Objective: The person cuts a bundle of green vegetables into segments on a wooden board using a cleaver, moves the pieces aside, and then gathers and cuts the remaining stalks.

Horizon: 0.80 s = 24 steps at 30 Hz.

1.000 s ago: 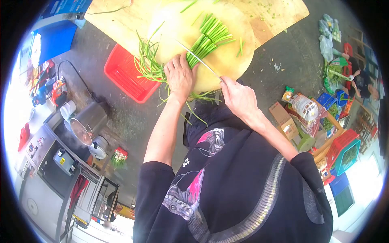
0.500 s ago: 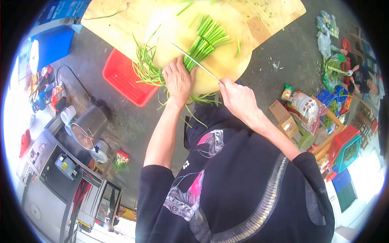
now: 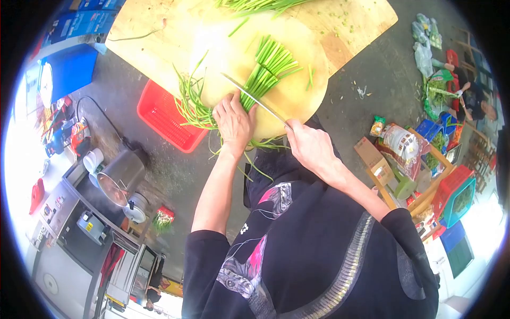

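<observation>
A bunch of green garlic scapes (image 3: 262, 80) lies across a round, pale chopping board (image 3: 305, 48). Its far end is cut into short lengths that still lie together. My left hand (image 3: 234, 121) presses on the near part of the bunch, fingers closed over it, while the curly uncut ends (image 3: 192, 101) spill out to the left. In my right hand (image 3: 311, 143) is a knife (image 3: 260, 103), gripped by its handle. The narrow blade edge crosses the bunch just beyond my left fingers. How deep the blade sits is hidden.
More green stems (image 3: 260, 5) lie at the far edge of the wooden table (image 3: 141, 42). Below its left side is a red plastic basket (image 3: 167, 125). A large metal pot (image 3: 125, 173) stands on the left floor. Crates, sacks and a person (image 3: 481, 106) are at the right.
The view has tilted, so the board and basket appear lower and more stems show at the top. Both hands keep about the same place on the bunch and knife.
</observation>
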Available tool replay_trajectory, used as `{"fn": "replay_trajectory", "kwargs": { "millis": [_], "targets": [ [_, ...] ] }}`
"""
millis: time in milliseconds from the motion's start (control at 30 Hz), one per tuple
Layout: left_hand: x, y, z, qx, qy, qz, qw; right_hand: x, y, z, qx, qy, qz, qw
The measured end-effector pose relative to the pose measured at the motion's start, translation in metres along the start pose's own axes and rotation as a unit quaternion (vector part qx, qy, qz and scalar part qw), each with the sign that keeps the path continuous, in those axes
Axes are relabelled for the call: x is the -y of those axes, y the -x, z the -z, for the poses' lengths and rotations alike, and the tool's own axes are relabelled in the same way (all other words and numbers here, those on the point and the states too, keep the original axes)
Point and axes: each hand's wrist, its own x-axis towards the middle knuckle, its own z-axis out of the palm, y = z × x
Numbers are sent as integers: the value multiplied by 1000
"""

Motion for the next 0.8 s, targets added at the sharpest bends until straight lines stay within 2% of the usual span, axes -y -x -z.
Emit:
{"fn": "replay_trajectory", "kwargs": {
  "millis": [133,233,433,800],
  "targets": [
    [1,0,0,0,2,-1,1000,0,-1,3,9,-11,-8,1000],
    [2,1,-1,-3,3,-4,1000,-2,-1,3,-22,-3,29,999],
    [1,-1,0,-11,2,-10,1000,-6,1,0,-34,2,39,999],
    [0,1,4,4,18,1,1000,-4,1,1,-45,1,36,998]
  ]
}}
